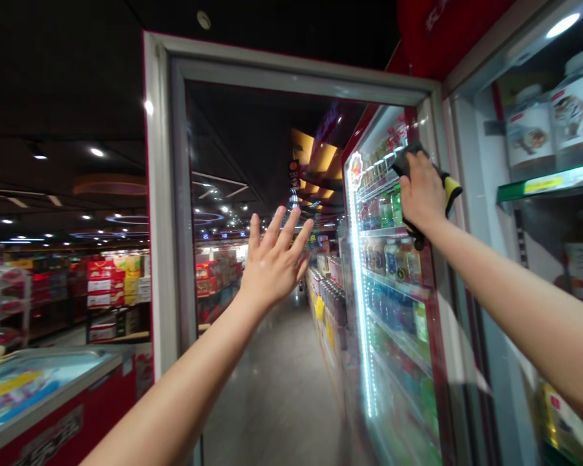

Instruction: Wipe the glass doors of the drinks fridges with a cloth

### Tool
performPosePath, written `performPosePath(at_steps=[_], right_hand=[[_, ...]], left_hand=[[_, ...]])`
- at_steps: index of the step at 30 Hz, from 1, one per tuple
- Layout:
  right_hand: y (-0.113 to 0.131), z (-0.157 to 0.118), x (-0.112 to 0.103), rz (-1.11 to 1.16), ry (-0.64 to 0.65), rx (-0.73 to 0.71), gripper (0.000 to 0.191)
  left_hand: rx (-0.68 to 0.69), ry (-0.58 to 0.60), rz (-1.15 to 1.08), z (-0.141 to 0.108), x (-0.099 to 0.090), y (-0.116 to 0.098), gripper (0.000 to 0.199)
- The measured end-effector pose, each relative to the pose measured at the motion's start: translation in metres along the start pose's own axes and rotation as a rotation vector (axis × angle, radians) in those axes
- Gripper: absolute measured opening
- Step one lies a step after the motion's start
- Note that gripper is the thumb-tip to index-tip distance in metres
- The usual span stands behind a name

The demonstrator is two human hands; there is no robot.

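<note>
A dark grey and yellow cleaning cloth (407,160) sits pressed high on the glass door of a lit drinks cooler (393,310), gripped in the closed right hand (422,194), while the left hand (272,259) is open and empty, fingers spread, near the white door frame (158,194).

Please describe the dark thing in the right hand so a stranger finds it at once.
In a shop aisle, find the pale-framed glass door. The person's right hand holds a dark pad up near its top right corner. It has a yellow end, unlike the colourful bottles beyond it.

Black-yellow cloth (447,193), red-edged cooler door (436,362)
</note>
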State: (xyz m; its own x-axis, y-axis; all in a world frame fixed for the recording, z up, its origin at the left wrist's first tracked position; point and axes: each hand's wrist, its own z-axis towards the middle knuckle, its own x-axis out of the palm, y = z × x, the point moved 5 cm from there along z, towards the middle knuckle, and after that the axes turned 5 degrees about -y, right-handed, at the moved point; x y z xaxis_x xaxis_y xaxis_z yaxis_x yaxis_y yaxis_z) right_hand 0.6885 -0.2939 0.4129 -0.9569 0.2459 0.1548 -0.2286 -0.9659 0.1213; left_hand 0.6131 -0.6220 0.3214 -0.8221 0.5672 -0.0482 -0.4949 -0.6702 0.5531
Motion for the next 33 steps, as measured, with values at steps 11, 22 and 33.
performPosePath(at_steps=[11, 22, 33], right_hand=[[0.009, -0.002, -0.003, 0.132, 0.027, -0.237, 0.057], [0.054, 0.004, -0.004, 0.142, 0.098, -0.307, 0.057], [0.058, 0.005, -0.007, 0.123, 0.076, -0.150, 0.055]], left_hand=[[0.009, -0.024, 0.021, 0.004, -0.003, -0.005, 0.064], [0.013, -0.009, 0.024, 0.006, -0.007, -0.007, 0.066], [0.013, 0.004, 0.030, 0.006, -0.012, -0.009, 0.062]])
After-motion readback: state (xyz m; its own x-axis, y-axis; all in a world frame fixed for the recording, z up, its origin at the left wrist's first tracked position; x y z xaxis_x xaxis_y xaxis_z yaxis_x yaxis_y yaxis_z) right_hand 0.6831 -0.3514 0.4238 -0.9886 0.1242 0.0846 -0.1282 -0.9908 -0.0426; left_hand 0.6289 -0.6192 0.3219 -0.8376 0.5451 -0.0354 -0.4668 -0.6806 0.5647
